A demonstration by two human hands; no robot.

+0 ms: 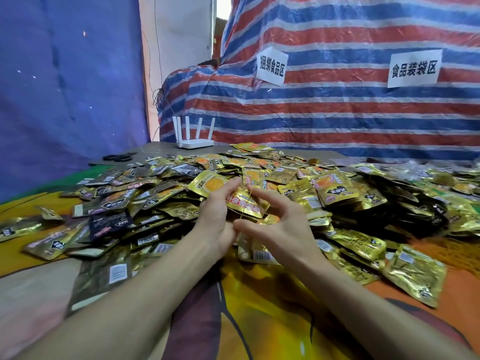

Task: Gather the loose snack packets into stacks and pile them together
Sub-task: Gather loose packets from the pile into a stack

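- Left hand [215, 219], centre of frame: I see only its back. My fingers run up the left edge of a red-banded packet [245, 205]. Thumb and palm are hidden, so I cannot tell whether I am gripping the packet or only steadying it.
- Right hand [283, 227], just right of centre: fingers curved and spread, thumb held apart from them, clamped on nothing that I can make out.
- Red-banded packet: tilted, lying in the gap between my two hands and touching the left fingers. Its underside and whatever sits beneath it are covered.
- Thread [244, 209]: a thin pale line crossing the packet near my right fingertips. It is too fine to see where it ends.
- Heap of packets [161, 193]: gold and dark, loose and overlapping, spread across the middle of the frame from left edge to right edge and cut off at both. Printing is mostly blurred.
- Patterned cloth [259, 307]: lower frame, under my forearms.
- White router [193, 137]: behind the heap, upper centre-left.
- Striped tarp [337, 113] with two paper labels [271, 66]: upper right.
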